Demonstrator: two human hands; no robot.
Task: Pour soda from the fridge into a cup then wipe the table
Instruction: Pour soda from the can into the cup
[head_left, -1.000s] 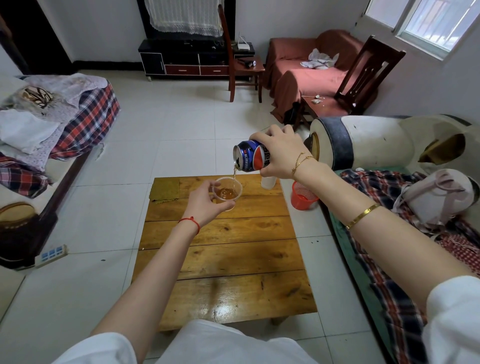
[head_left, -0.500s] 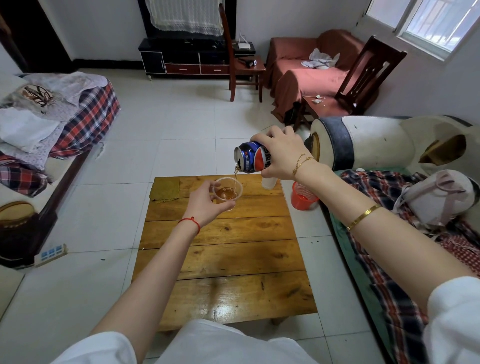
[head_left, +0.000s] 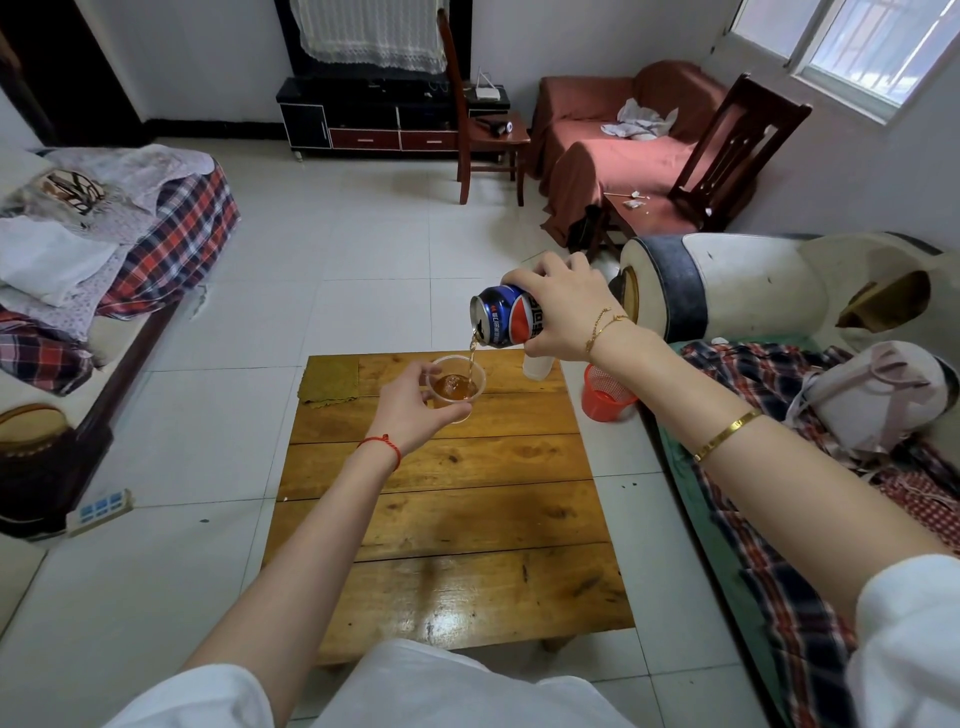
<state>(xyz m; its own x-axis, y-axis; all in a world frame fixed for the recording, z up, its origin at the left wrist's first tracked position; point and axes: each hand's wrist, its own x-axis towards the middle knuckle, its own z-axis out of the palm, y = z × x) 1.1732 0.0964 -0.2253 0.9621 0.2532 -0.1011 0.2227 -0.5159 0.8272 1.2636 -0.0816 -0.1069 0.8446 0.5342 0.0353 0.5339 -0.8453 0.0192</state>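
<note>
Gripping the blue soda can (head_left: 503, 315) just right of frame centre, the right hand (head_left: 558, 312) curled round its body and held it tipped on its side, long axis nearly level, mouth pointing left and slightly down. A thin brown stream fell from the rim into the clear plastic cup (head_left: 457, 387) directly below. The left hand (head_left: 415, 408) wrapped that cup, upright and part filled, above the far end of the wooden table (head_left: 457, 525), beside a green cloth (head_left: 330, 379).
</note>
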